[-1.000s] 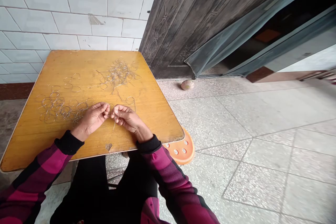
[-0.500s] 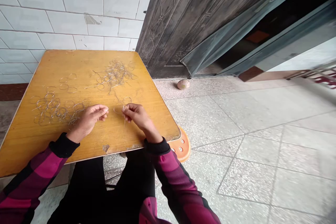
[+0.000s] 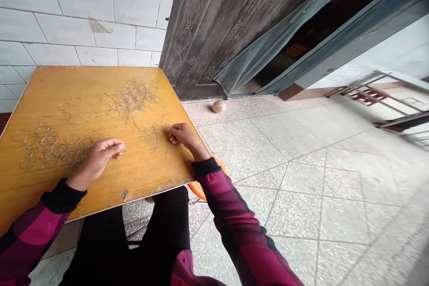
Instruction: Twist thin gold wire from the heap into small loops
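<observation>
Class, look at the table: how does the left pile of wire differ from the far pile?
The left pile is spread out loosely, while the far pile is a denser tangle. The left pile shows mostly round loops; the far pile mixes loops with straighter strands. The left pile lies beside the left hand; the far pile lies apart from it. Both are thin and lie on the table.

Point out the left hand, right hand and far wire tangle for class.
Left hand [image 3: 101,155]: head view, between wrist and fingertips.
Right hand [image 3: 184,136]: head view, back of hand.
Far wire tangle [image 3: 134,94]: head view, dense middle.
</observation>
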Available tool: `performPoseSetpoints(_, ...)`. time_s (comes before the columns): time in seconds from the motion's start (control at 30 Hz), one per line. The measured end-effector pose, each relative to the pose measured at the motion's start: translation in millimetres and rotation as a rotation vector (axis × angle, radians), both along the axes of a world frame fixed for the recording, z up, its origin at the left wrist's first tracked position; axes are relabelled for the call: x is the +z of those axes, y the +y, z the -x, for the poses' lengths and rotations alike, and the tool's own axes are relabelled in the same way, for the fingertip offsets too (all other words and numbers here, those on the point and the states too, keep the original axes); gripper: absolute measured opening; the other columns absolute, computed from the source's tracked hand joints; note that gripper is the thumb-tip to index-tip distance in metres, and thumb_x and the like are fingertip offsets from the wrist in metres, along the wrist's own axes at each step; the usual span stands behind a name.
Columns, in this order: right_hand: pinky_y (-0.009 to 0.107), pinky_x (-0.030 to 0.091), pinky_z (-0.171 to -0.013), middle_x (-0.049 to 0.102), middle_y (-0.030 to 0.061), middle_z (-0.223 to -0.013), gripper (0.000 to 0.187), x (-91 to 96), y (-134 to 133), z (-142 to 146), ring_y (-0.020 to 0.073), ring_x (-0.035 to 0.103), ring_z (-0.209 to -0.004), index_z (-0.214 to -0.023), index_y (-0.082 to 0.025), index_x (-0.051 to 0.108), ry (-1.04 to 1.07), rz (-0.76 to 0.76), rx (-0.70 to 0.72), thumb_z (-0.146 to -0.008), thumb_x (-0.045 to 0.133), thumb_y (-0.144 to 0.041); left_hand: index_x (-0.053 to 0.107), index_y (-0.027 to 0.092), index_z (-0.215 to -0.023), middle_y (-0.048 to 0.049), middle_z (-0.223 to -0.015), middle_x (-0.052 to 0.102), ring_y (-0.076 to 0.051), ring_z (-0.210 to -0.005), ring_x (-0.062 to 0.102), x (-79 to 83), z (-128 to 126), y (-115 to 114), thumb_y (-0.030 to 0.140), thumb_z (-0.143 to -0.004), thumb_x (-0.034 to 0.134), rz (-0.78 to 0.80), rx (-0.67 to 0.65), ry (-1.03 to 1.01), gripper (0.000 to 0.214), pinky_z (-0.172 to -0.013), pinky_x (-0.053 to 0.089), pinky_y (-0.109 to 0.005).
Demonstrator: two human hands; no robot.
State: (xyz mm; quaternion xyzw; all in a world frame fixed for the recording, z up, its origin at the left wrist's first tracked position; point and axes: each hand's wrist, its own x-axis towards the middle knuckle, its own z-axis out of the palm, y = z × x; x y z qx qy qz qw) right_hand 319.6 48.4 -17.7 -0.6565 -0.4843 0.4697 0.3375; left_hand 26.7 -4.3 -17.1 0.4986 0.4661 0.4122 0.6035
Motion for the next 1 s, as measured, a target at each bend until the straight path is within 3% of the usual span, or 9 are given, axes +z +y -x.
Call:
performPoseSetpoints(0.13,0.023,0.046,-0.045,0.057,0.0006,-0.049,0.024,-2.5,-4,-10,0.0098,0.054,-0.042,-0.058,-0.015,0.055,-0.006,-0.017,-0.013,-0.082,0.061,-0.021,0.069,0.015,-0.078,-0.0003,-0.069,0.059,-0.01,-0.063,0.05,0.2,2,0,0.036,-0.074,0.072,-0.005,-0.023,0.027,0.022,-0.059,0.039,-0.023)
performPoseSetpoints(0.3,0.022,0.042,-0.047,0.057,-0.0008,-0.056,0.018,-0.2,-24,-25,0.0088,0.052,-0.047,-0.071,-0.015,0.061,-0.135,-0.222,0.051,-0.081,0.058,-0.029,0.069,0.015,-0.076,-0.0007,-0.067,0.06,-0.01,-0.061,0.051,2.4,0,0,0.036,-0.07,0.074,0.0,0.001,0.012,0.023,-0.057,0.04,-0.023)
performPoseSetpoints(0.4,0.024,0.046,-0.051,0.061,0.0014,-0.066,0.022,4.7,-42,-26,0.0104,0.056,-0.053,-0.081,-0.015,0.063,-0.181,-0.273,0.084,-0.08,0.057,-0.035,0.069,0.015,-0.075,-0.0007,-0.065,0.06,-0.01,-0.06,0.052,6.4,1,2,0.036,-0.068,0.075,-0.028,0.041,0.011,0.023,-0.056,0.04,-0.023)
performPoseSetpoints(0.53,0.027,0.048,-0.056,0.065,0.0042,-0.07,0.026,9.1,-67,-15,0.013,0.059,-0.057,-0.089,-0.014,0.066,-0.286,-0.294,0.151,-0.083,0.054,-0.037,0.069,0.015,-0.074,-0.0014,-0.066,0.062,-0.01,-0.059,0.052,22.3,14,8,0.033,-0.066,0.075,-0.132,0.182,-0.018,0.021,-0.056,0.041,-0.023)
performPoseSetpoints(0.67,0.029,0.047,-0.062,0.069,0.0072,-0.077,0.022,7.2,-86,2,0.0172,0.063,-0.067,-0.087,-0.015,0.068,-0.441,-0.445,0.315,-0.086,0.054,-0.032,0.068,0.016,-0.075,-0.0004,-0.067,0.061,-0.009,-0.059,0.052,43.8,39,15,0.03,-0.067,0.072,-0.326,0.403,-0.015,0.017,-0.055,0.041,-0.022)
performPoseSetpoints(0.8,0.029,0.048,-0.063,0.068,0.0076,-0.081,0.018,6.2,-100,20,0.0176,0.064,-0.071,-0.088,-0.016,0.067,-0.454,-0.531,0.526,-0.089,0.052,-0.026,0.069,0.017,-0.079,-0.0001,-0.068,0.062,-0.011,-0.059,0.053,53.2,69,12,0.029,-0.07,0.069,-0.439,0.421,0.231,0.015,-0.054,0.04,-0.023)
performPoseSetpoints(1.0,0.027,0.047,-0.062,0.067,0.0075,-0.085,0.017,11.8,-104,39,0.0158,0.062,-0.07,-0.091,-0.016,0.066,-0.428,-0.576,0.717,-0.092,0.05,-0.023,0.069,0.018,-0.074,-0.0027,-0.077,0.066,-0.015,-0.067,0.057,39.9,109,-9,0.03,-0.075,0.06,-0.5,0.163,0.859,0.015,-0.064,0.041,-0.028)
